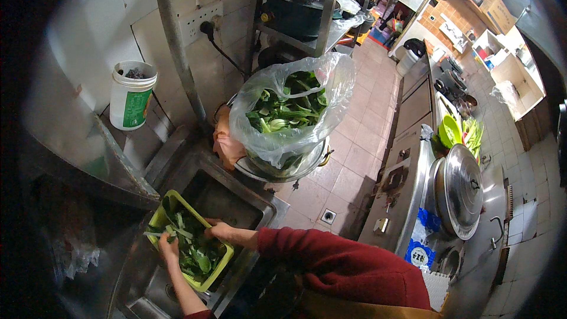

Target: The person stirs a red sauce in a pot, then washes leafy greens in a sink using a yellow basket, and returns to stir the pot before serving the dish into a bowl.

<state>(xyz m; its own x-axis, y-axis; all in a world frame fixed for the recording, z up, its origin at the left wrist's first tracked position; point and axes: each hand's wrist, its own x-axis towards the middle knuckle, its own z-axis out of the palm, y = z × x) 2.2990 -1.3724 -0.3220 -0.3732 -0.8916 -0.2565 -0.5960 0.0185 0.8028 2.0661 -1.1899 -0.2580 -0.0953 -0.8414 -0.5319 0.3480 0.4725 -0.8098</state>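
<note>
A yellow-green plastic basket (223, 261) rests over the steel sink, holding leafy greens (201, 257) with pale stalks. Over the basket's left side, my left hand (169, 247) is closed on a few of the green stalks, one pale end poking out past the fingers. My right hand (220, 230) reaches across the right rim from a red sleeve (331, 254). Its fingers curl down at the leaves, and what they hold is hidden.
Behind the sink (260, 201) stands a clear plastic bag (336, 82) of greens in a metal basin. A white bucket (131, 97) sits on the left ledge. Along the right counter are a large lidded pot (460, 192) and a green colander (450, 131). A metal rack (326, 15) stands behind.
</note>
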